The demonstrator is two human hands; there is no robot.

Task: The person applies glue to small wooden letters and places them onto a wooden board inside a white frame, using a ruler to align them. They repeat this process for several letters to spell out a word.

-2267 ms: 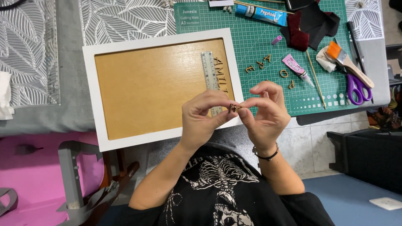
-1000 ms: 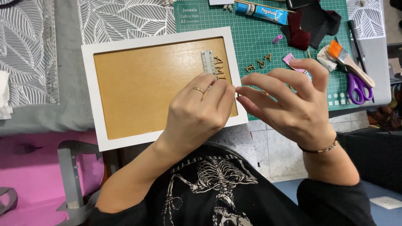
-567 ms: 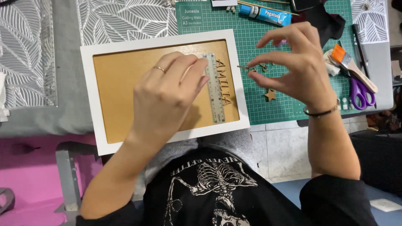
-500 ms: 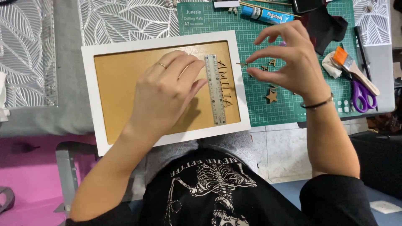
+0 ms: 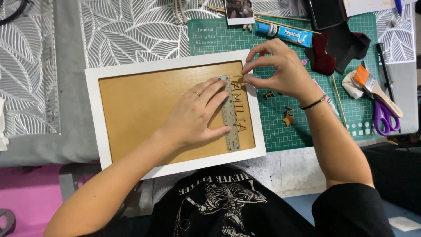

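Left hand (image 5: 193, 116) pressing metal ruler (image 5: 230, 115) on framed board (image 5: 140, 105), right hand (image 5: 280, 70) pinching wooden letter (image 5: 239, 78)

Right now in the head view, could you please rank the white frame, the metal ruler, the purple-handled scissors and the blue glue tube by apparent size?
1. white frame
2. metal ruler
3. purple-handled scissors and blue glue tube: these two look about alike, so I would not rank them.

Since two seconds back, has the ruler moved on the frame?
Yes. The ruler has slid left off the white frame edge; the wooden letters now show to its right, with the left hand pressing it down.
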